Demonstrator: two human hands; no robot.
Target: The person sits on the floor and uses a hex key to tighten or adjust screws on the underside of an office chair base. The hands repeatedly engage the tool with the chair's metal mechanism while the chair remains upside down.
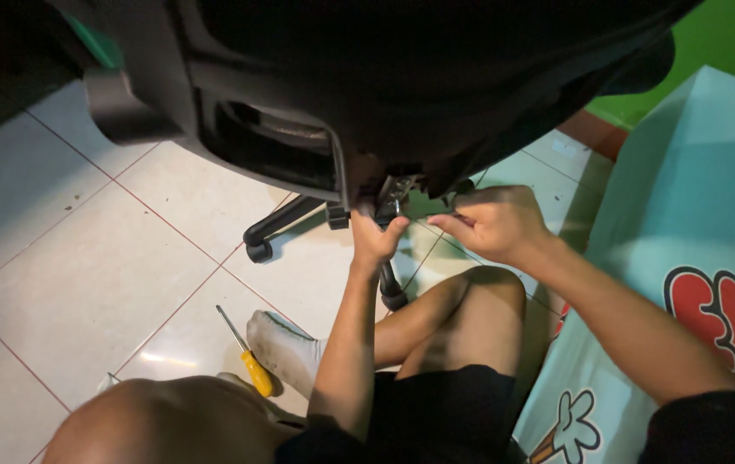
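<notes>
yellow-handled screwdriver (250, 361) on floor | white sock (286, 348) | turquoise mattress (694, 206) | green wall (720, 39)

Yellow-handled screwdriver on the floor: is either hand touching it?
Apart. The head view shows the screwdriver lying on the tiles beside a socked foot, while the left hand and right hand are up under the chair.

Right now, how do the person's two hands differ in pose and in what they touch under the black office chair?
The left hand reaches up with fingers raised against the metal mechanism under the black office chair; the right hand lies sideways, fingers pinched, whatever it pinches too small to tell. The left forearm rises steeply, the right comes in slanted from the side. Both are bare and close under the seat.
</notes>
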